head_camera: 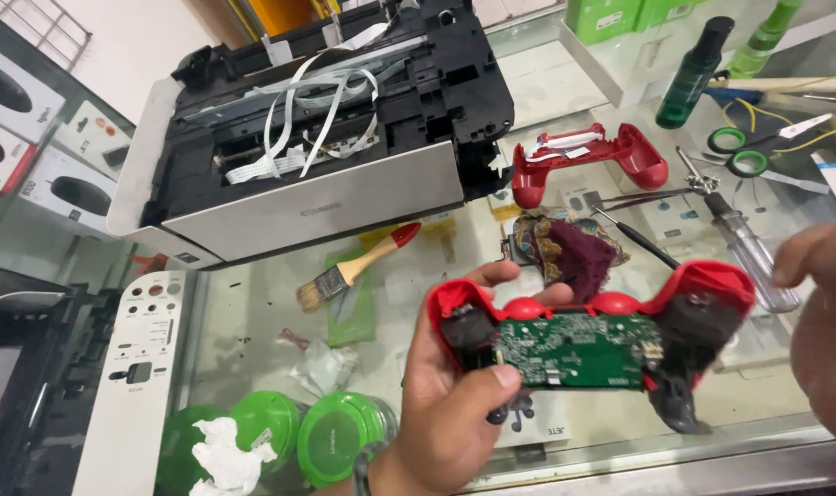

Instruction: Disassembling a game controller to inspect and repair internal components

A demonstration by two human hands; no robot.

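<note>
Holding the opened red game controller (590, 335) above the near edge of the glass table (252, 331), the left hand (454, 404) had its grip clamped on the left handle, thumb pressed at the edge of the bare green circuit board (583, 351) and fingers wrapped behind the shell. The half-shell looked light and stiff, its plastic smooth enough to slip; the exposed board and loose parts seemed fragile, so the handles were the safer places to hold, not the board. The right hand (826, 321) sat at the right edge of the view, touching or just beside the right handle, mostly cut off, and I could not tell whether its grip was closed. Farther off lay the other red shell half (590, 158), a paintbrush (353, 268) and an opened printer (317, 129). What hung dark below the right handle was too blurred to make out.
</note>
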